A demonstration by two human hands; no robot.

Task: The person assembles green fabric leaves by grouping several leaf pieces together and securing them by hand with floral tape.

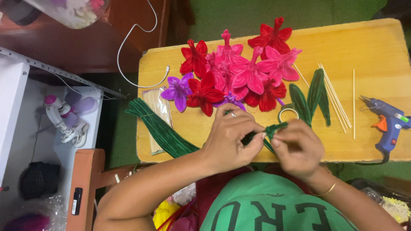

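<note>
My left hand (231, 139) and right hand (296, 147) both pinch the green stem (274, 128) at the near edge of the table (368, 51) (flowers (239, 72) lie just beyond), and if I twist too hard it could kink or slip loose.
</note>
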